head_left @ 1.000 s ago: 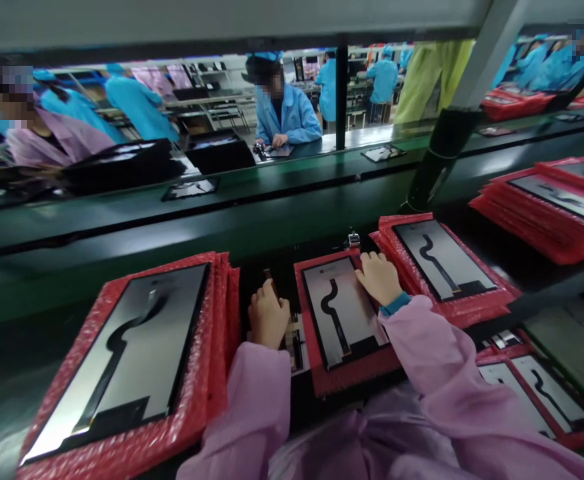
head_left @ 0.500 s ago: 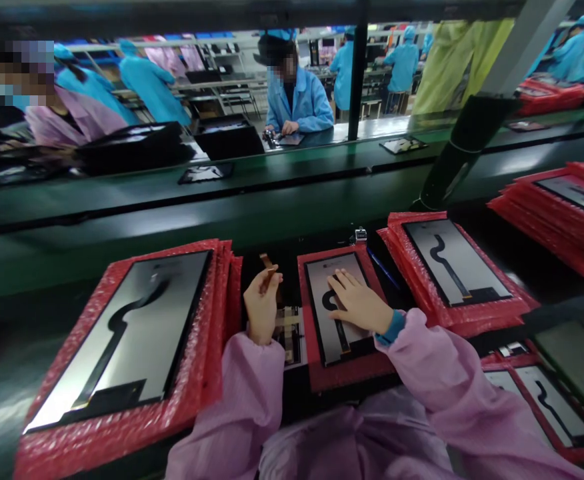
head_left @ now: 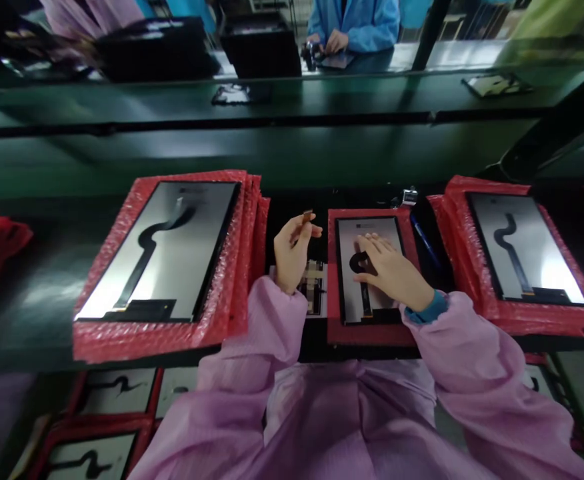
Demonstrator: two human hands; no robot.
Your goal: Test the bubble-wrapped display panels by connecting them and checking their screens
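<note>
Left hand (head_left: 292,257): thumb and fingertips pinched on a small brown flex strip (head_left: 307,216), raised beside the middle display panel. Right hand (head_left: 395,270): grasping nothing, laid palm-down on that middle display panel (head_left: 348,241), fingers close together, thumb apart, partly covering its black ribbon cable (head_left: 366,303). Panel lies back up on a red sheet (head_left: 339,335), in front of the person. Taped component board (head_left: 315,287) just left of the sheet, partly behind left wrist; exact type unclear. Blue pen (head_left: 425,240) and small metal clip-like piece (head_left: 409,197) to the right. Left: stack of red bubble-wrap sleeves (head_left: 239,273), left-hand panel (head_left: 192,247) on top. Right: second red stack (head_left: 452,227), right-hand panel (head_left: 535,247) on top. Across the line, a blue-sleeved co-worker's hand (head_left: 336,42) at a dark flat piece (head_left: 336,61).
</note>
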